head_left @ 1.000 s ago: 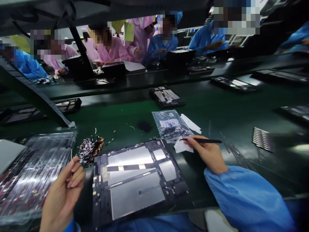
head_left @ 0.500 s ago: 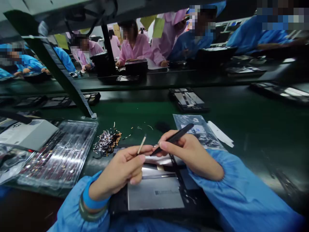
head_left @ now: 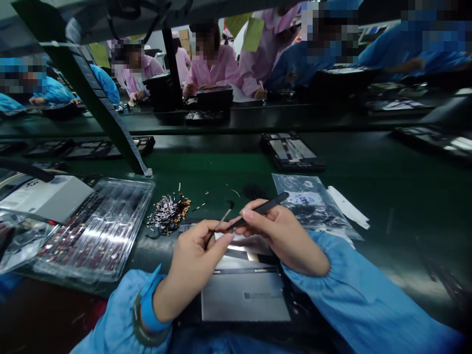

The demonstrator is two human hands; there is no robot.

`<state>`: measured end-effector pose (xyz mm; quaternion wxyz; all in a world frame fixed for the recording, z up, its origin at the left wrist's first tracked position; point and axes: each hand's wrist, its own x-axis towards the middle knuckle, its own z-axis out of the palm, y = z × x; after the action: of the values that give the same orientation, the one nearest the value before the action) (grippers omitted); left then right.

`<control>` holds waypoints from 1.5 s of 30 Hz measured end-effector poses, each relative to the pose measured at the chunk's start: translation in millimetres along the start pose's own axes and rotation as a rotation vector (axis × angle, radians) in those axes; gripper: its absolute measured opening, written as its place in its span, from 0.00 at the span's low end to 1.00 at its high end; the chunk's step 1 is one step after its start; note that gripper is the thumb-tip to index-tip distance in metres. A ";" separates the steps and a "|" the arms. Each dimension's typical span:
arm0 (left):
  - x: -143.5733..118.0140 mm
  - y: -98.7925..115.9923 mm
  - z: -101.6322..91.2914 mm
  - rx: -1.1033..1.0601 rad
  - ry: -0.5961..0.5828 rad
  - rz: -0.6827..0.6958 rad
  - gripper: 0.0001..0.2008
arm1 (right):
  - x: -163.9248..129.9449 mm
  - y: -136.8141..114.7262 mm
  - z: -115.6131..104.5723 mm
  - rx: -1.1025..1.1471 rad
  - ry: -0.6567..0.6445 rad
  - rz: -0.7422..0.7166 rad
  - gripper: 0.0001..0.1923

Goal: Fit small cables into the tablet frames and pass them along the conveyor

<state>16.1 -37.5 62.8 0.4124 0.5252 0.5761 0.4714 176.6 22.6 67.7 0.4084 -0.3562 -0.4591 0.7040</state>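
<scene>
My left hand [head_left: 197, 258] pinches a thin, pale strip with a dark tip, like a small cable [head_left: 223, 216], between thumb and fingers. The strip points up and to the right. My right hand [head_left: 282, 228] grips black tweezers [head_left: 266, 206] like a pen, and their tips meet the fingertips of my left hand. Below both hands lies an unfolded device with a flat silver battery [head_left: 245, 297]; the hands hide part of its far side. A pile of small cable-like parts [head_left: 167, 214] with black, white and gold bits sits left of the hands.
A clear plastic tray [head_left: 99, 231] of small parts lies at left beside a white box [head_left: 46, 196]. A clear bag [head_left: 302, 206] and a white strip [head_left: 348, 206] lie at right. Another device [head_left: 291, 152] rests farther back. Across the line, several people work behind black holders.
The strip in my left hand has turned, now leaning right with its dark tip showing. My left thumb has come nearer the tweezer tips. The camera view has shifted slightly.
</scene>
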 end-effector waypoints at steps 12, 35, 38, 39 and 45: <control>-3.7 -2.3 -0.4 0.185 0.098 0.169 0.08 | -4.4 6.1 5.2 -0.058 0.035 -0.115 0.15; 3.1 8.5 -6.2 -0.451 -0.178 -0.300 0.19 | 5.5 -5.6 -6.8 0.162 0.025 0.186 0.17; 5.5 1.1 -13.5 -0.426 -0.063 -0.236 0.16 | 12.1 -5.6 -13.0 -0.017 0.141 0.047 0.19; 6.5 -2.3 -16.9 -0.390 -0.014 -0.203 0.15 | 14.8 -4.3 -14.8 -0.091 0.170 0.015 0.20; 18.6 -24.3 -46.3 -0.112 0.372 0.055 0.17 | 24.6 3.7 -18.4 -0.417 0.183 0.003 0.18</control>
<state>-36.1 -24.2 49.5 0.3142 0.4208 0.6005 0.6029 181.7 50.4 55.1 0.3648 -0.4958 -0.5552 0.5593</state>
